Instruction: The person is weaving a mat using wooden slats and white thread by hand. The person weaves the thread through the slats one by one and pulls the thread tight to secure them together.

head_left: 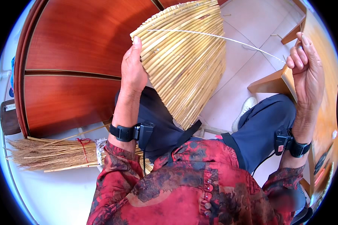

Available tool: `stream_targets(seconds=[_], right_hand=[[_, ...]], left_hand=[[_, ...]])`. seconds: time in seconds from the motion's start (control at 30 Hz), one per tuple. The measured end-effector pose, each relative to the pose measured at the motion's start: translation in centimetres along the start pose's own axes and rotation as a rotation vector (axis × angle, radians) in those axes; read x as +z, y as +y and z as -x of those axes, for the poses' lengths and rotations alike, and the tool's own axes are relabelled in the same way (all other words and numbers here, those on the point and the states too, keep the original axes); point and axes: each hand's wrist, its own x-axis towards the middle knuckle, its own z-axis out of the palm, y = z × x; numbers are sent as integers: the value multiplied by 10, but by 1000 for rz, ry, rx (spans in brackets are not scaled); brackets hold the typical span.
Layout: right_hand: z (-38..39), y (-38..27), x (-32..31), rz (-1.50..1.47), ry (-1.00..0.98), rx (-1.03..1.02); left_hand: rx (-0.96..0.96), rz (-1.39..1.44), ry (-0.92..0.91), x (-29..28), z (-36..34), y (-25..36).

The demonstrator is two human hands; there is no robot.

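- Mat of pale stalks (184, 60) is hanging at a slant above the lap, before the red cabinet (75, 48) and the tiled floor (236, 56); its narrow end is pointing down toward the person.
- Left hand (133, 67) is gripping the mat by its left edge, just below the upper left corner, thumb lying along the front.
- Right hand (304, 62) is rising beside the wooden bench (321, 75), well apart from the mat, fingers curling in and closing on the white string (218, 36).
- String is running from near the mat's upper left corner across to those fingers, bowing slightly.
- Black wrist straps (122, 132) are circling both wrists.
- Bundle of brushy stalks (60, 150) is lying on the white surface (60, 191) at left, bristles pointing to its left edge; red cord (84, 146) is binding it.
- Dark tool, kind unclear, is lying at the bench's near end.
- White shoe (246, 112) is resting on the floor.
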Motion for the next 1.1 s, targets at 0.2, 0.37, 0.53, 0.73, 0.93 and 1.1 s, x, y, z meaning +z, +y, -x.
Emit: stream_targets(seconds=[0.2,0.37,0.53,0.73,0.93,1.1], right_hand=[[6,-4,5,-71,-48,72],[9,-2,1,-143,-27,94],[13,-2,3,-158,16,132],[9,5,-2,-167,21,131],[10,4,-1,-196,55,132],[10,6,-4,-197,34,128]], left_hand=[[-16,-12,-40,-5,-4,-1],[-20,31,-99,-6,-3,1],[-12,37,-137,-13,-6,-4],[-4,85,-73,-3,-2,0],[-14,35,-132,-6,-1,2],[-7,35,-122,-6,-3,0]])
